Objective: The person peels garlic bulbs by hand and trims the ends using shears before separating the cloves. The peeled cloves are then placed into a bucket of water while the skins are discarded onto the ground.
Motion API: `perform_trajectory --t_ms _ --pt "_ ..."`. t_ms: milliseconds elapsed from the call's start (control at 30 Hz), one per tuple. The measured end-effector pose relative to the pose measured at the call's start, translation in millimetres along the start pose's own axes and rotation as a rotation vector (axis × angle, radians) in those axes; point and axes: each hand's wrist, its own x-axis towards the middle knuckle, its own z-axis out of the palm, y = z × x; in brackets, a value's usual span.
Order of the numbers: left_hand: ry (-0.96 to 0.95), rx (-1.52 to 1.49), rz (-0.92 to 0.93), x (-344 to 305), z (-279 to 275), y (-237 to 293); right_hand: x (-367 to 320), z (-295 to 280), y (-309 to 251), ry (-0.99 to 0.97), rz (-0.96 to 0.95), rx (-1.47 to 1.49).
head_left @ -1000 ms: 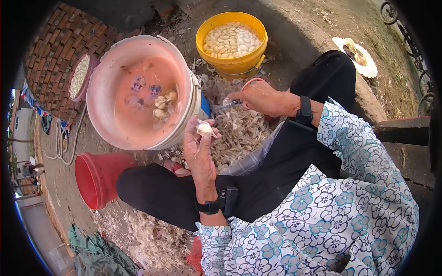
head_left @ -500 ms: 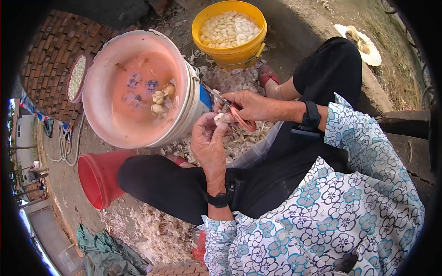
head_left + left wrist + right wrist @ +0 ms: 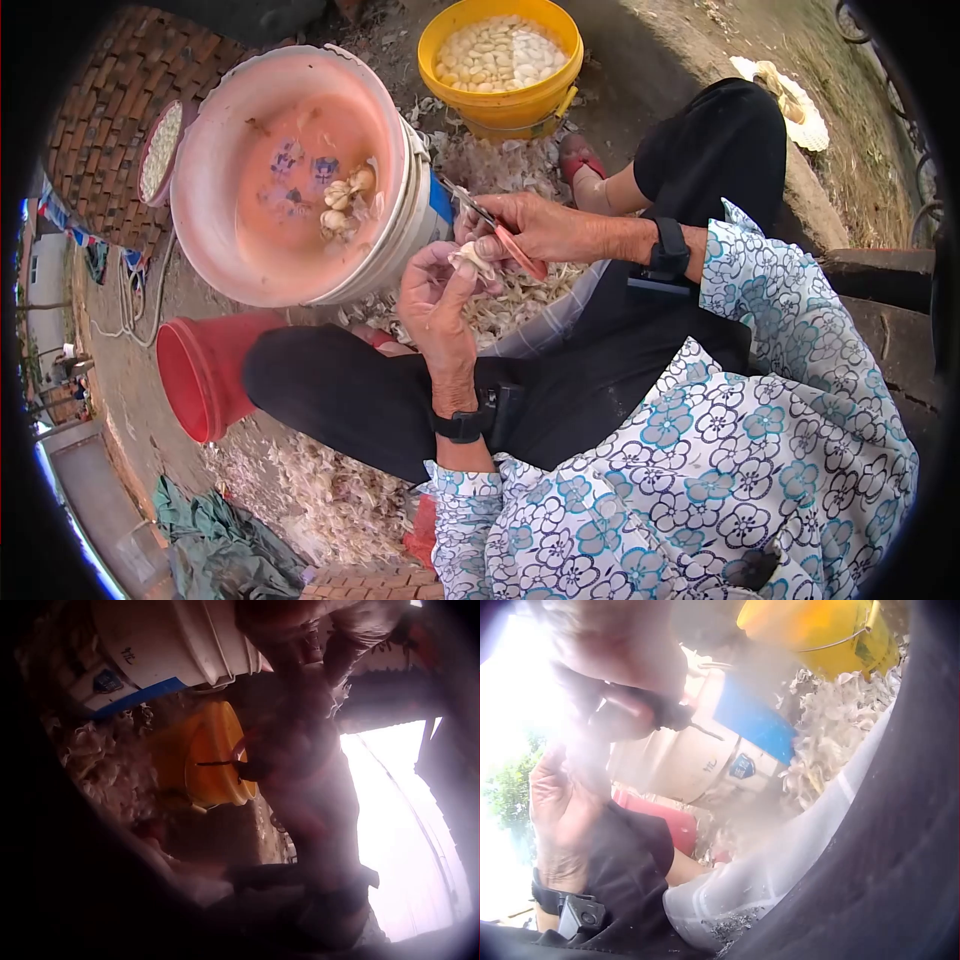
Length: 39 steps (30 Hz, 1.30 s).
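In the head view, my left hand point(image 3: 438, 305) pinches a whitish garlic bulb point(image 3: 472, 262) between thumb and fingers. Close against it, my right hand point(image 3: 550, 230) holds scissors with orange-red handles point(image 3: 528, 260), blades pointing up and left toward the big bucket. My right thumb lies right at the garlic. Both hands are over a heap of garlic skins point(image 3: 520, 305) between the legs. More garlic bulbs point(image 3: 345, 200) lie inside the large white bucket point(image 3: 410, 215), which has a pinkish inside. Both wrist views are dark or hazy around the fingers.
A yellow bucket point(image 3: 555, 95) of peeled cloves stands beyond the hands. Left of the knee a red bucket point(image 3: 185, 375) lies tilted. A tub of white cloves point(image 3: 160, 150) sits behind the white bucket. A straw hat point(image 3: 800, 115) and green cloth point(image 3: 215, 530) are farther off.
My right hand, with the scissors, has come left and down to meet the garlic in my left hand. Since half a second ago, both hands have shifted only slightly.
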Motion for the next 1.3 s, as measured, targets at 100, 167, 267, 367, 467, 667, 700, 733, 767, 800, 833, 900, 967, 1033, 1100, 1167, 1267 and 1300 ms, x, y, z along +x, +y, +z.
perform_trajectory --t_ms 100,167,267,367,467,667,700,733,767,800,833,900,967,1033,1100,1167,1267,1300 --pt "0.108 0.037 0.006 1 4 -1 3 4 7 0.053 -0.085 -0.095" --pt "0.104 0.105 0.055 9 2 -7 6 3 -2 0.078 -0.143 -0.237" --pt "0.126 0.302 0.118 9 0 -15 -1 12 -25 0.093 -0.075 -0.400" --pt "0.155 0.452 0.135 9 2 -15 3 7 -9 0.086 -0.013 -0.289" --pt "0.157 0.306 0.069 9 1 -10 3 4 -13 0.065 0.013 -0.008" --pt "0.157 -0.137 -0.115 12 -17 -12 6 -5 -4 -0.082 0.126 0.495" --pt "0.211 -0.113 -0.133 12 -16 -10 7 -7 -5 -0.081 0.096 0.498" --pt "0.214 -0.116 -0.129 11 -14 -9 7 -8 -5 -0.083 0.066 0.500" --pt "0.166 0.059 -0.138 8 -10 -9 9 -6 -1 -0.046 0.043 0.494" --pt "0.115 0.235 -0.145 6 -4 -9 8 -5 -4 -0.048 0.041 0.494" --pt "0.060 0.413 -0.003 5 0 -14 5 -3 -8 -0.031 0.024 0.384" --pt "0.064 0.567 0.056 6 1 -15 3 0 -11 -0.003 0.004 0.249" --pt "0.071 0.721 0.114 6 -2 -19 4 1 -11 0.006 0.033 0.222" --pt "0.099 0.779 0.179 7 -7 -22 4 0 -10 0.018 0.061 0.197" --pt "0.080 0.710 0.117 6 -9 -22 5 -2 -8 -0.035 0.064 0.235" --pt "0.063 0.639 0.052 5 -11 -22 5 -6 -3 -0.066 0.099 0.305" --pt "-0.010 0.630 0.095 6 -13 -20 5 -12 4 -0.130 0.125 0.398" --pt "-0.014 0.591 0.023 5 -11 -15 6 -11 2 -0.161 0.118 0.421"
